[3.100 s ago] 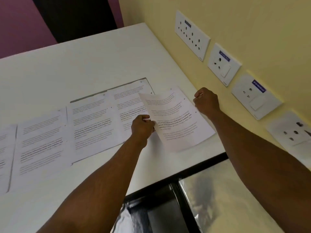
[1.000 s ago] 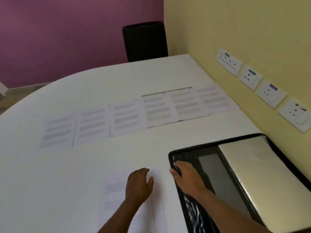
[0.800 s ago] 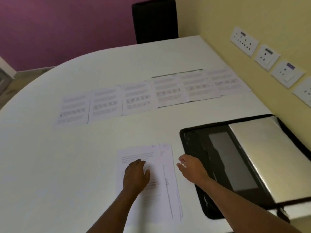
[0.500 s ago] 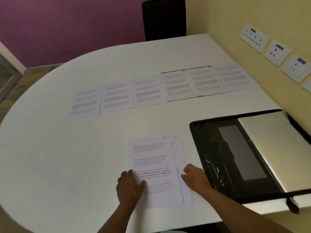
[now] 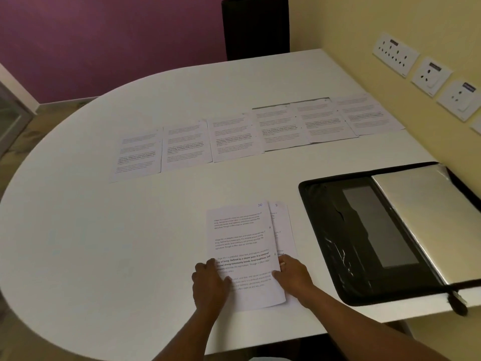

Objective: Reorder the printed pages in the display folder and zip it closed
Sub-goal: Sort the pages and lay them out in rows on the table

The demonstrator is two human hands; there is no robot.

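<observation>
White printed pages lie in a small stack (image 5: 244, 254) near the front edge of the round white tabletop (image 5: 104, 243), the top sheet slid left so a strip of the sheet under it shows on the right. The left hand (image 5: 210, 285) lies flat on the stack's lower left corner, fingers (image 5: 208, 267) spread and gripping nothing. The right hand (image 5: 292, 273) rests at the stack's lower right edge, fingers loosely curled against the paper; whether they pinch a sheet cannot be told. Half a second ago both hands sat lower on the stack; they have since moved slightly up it, and the top sheet sits more askew. Just right of the stack, apart from it, the black zip-around display folder (image 5: 338, 243) lies open, with glossy clear sleeves (image 5: 426, 217) on its right half. Further back, a row of six printed sheets (image 5: 257, 131) lies unchanged across the tabletop. White wall sockets (image 5: 429, 76) line the yellow wall.
</observation>
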